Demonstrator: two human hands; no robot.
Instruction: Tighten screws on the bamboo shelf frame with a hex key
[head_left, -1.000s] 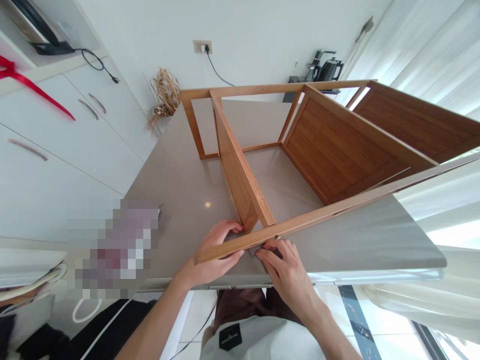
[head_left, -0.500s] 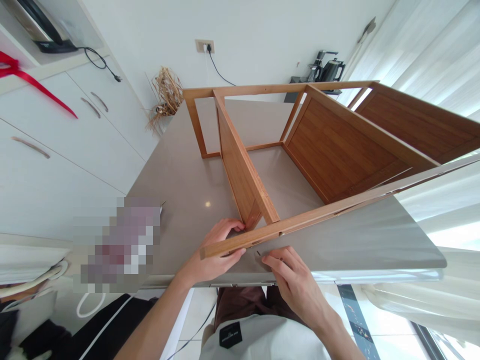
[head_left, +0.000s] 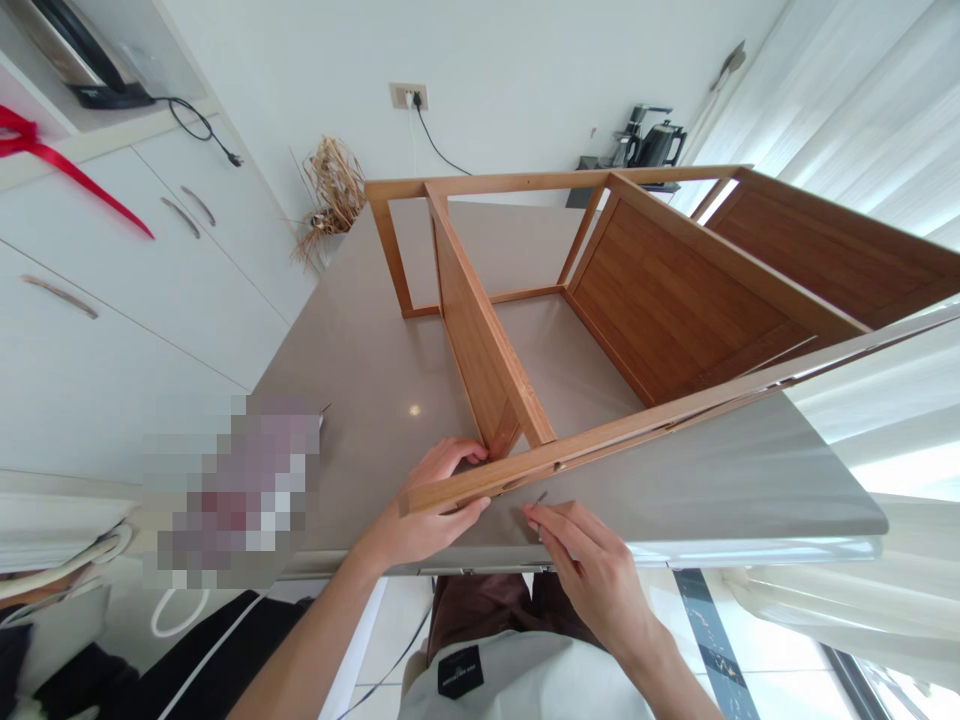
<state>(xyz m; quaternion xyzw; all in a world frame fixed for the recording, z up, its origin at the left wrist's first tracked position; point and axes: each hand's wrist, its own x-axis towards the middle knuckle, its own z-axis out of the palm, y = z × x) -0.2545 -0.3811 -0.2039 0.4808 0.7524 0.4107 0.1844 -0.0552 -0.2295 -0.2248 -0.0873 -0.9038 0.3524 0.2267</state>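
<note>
A wooden shelf frame [head_left: 529, 395] lies on its side on the grey table, with panel shelves standing between its rails. My left hand [head_left: 429, 505] is closed around the near rail [head_left: 457, 487] close to its left end, fingers behind and thumb in front. Just in front of that rail, my right hand [head_left: 589, 555] pinches a thin metal piece [head_left: 541, 497], which looks like a small hex key; its ends stick out past the fingertips. A metal fitting [head_left: 558, 466] sits in the rail where the nearest shelf panel [head_left: 476, 345] meets it.
The grey tabletop [head_left: 337, 350] runs under the frame, its front edge close to my body. A blurred-out item [head_left: 251, 480] sits at the left. Dried plants [head_left: 330, 195] stand behind the table; white cabinets [head_left: 150, 330] line the left. Curtains [head_left: 862, 120] hang at right.
My right hand has turned the thin metal piece, so more of it shows between the fingertips. My left hand keeps its grip on the rail.
</note>
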